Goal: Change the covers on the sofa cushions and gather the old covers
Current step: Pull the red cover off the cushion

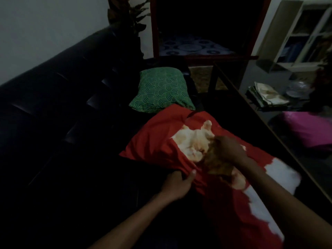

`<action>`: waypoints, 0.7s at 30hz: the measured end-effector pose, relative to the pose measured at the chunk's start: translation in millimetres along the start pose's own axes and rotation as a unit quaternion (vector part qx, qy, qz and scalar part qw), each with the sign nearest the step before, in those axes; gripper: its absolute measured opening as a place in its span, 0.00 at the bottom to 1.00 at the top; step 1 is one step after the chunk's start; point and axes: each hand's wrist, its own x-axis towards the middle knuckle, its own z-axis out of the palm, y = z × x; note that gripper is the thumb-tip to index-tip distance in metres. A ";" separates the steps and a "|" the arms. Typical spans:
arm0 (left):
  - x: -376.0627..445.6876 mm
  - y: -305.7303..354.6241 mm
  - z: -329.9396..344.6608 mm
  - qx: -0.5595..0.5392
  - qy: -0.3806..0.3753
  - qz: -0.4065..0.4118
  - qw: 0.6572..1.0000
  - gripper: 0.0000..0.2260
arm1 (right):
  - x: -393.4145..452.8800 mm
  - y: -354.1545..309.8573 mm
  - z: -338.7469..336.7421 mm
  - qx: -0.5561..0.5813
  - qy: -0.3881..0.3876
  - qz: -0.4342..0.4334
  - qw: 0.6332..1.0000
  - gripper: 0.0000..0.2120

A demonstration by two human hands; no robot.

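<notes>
On the dark sofa [53, 105], the left hand [177, 186] gripped the red cover's [158, 137] near edge. The right hand [228, 150], further up, clutched the stained cushion [190, 142] poking out, so the cover's opening faced the person.

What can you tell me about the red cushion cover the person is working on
The red cushion cover looks like soft, plain cloth, crumpled and creased. It lies on the dark sofa seat, just in front of the green patterned cushion. Pale, stained fabric shows through a gap at its middle, and white shows along its near right edge. The left hand grips its lower edge; the right hand holds brownish fabric at the gap.
</notes>
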 end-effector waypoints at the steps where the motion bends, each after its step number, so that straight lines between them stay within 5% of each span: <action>1: -5.4 -0.6 -8.8 0.063 0.027 0.011 0.998 0.29 | -3.1 4.5 10.5 0.003 -0.016 0.023 1.000 0.23; 4: -1.2 -4.8 -49.2 0.157 0.175 0.071 0.969 0.33 | -16.6 -7.5 29.1 0.016 -0.015 0.027 0.999 0.36; 8: 55.1 -19.3 -96.0 0.128 0.297 0.216 0.921 0.13 | -41.7 -47.7 46.5 -0.009 -0.032 -0.046 0.998 0.51; 10: 96.4 -32.1 -112.3 0.155 0.279 0.232 0.919 0.17 | -53.0 -53.9 66.9 -0.042 -0.035 -0.060 0.997 0.58; 12: 133.0 -41.4 -120.1 0.205 0.199 0.158 0.945 0.33 | -62.1 -49.9 85.7 -0.086 -0.026 -0.077 0.993 0.62; 14: 158.5 -46.5 -112.9 0.239 0.120 0.114 0.957 0.37 | -61.1 -40.8 97.9 -0.114 -0.005 -0.094 0.989 0.65; 16: 171.8 -49.6 -94.1 0.221 0.086 0.113 0.965 0.30 | -53.0 -33.0 98.1 -0.121 0.015 -0.108 0.987 0.64; 21: 146.2 -56.0 -78.3 0.237 0.228 0.141 0.934 0.11 | -21.1 -12.7 65.4 -0.114 -0.055 -0.148 0.981 0.55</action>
